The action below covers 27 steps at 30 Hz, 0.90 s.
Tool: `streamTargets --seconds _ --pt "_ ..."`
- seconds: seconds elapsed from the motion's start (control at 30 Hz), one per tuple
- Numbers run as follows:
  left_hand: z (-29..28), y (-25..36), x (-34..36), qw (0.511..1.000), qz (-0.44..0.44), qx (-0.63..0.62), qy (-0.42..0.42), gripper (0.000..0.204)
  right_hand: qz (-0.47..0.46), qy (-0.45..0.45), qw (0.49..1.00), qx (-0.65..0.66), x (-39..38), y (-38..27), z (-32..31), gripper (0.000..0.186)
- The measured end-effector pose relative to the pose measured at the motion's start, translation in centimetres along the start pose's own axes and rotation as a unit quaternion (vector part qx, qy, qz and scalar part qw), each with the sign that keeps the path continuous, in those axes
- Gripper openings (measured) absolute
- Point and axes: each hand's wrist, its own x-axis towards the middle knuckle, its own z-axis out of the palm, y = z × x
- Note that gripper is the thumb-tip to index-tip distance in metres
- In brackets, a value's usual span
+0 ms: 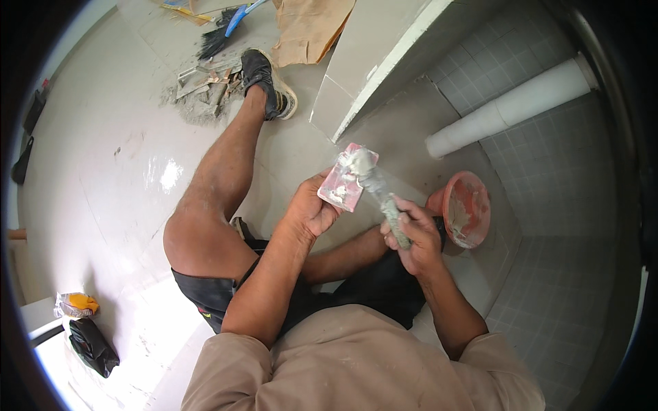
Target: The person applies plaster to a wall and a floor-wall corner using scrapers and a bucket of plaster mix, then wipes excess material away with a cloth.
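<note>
My left hand (314, 211) is closed around the lower edge of a small pink rectangular plate (334, 189) smeared with whitish paste. In my right hand (419, 238) is a putty knife (395, 220), gripped by its crusted grey-green handle. Its blade is coated with paste and slightly blurred, and its tip lies over the upper part of the plate. Just right of my right hand is a tipped orange-red bucket (458, 190), with paste stuck to its inside.
A white pipe (507, 113) juts from the grey tiled wall at right. Ahead stands a partition with a rough white edge (391, 72). Rubble (205, 92), a brush with a blue handle (236, 20) and cardboard (312, 27) lie near my shoe. A black bag (92, 346) is at lower left.
</note>
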Motion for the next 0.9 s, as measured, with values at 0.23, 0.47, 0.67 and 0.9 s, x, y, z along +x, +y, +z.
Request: streamTargets --seconds 0.23,0.47,0.67,0.9 --pt "0.2 0.6 -0.6 0.996 0.053 0.036 0.057 0.037 0.072 0.042 0.997 -0.002 -1.1 0.9 -0.9 0.033" --pt "-0.3 1.1 0.2 0.994 0.084 0.052 0.054 0.034 -0.127 0.082 0.956 -0.251 -1.1 1.0 -1.5 0.045" --pt "1.0 -0.4 0.6 0.995 0.072 0.034 0.061 0.033 -0.296 0.035 0.796 -0.526 1.5 1.4 3.0 0.055" --pt "-0.1 0.8 0.6 0.988 0.124 0.044 0.083 0.036 -0.276 0.027 0.775 -0.568 -0.3 2.0 1.2 0.056"
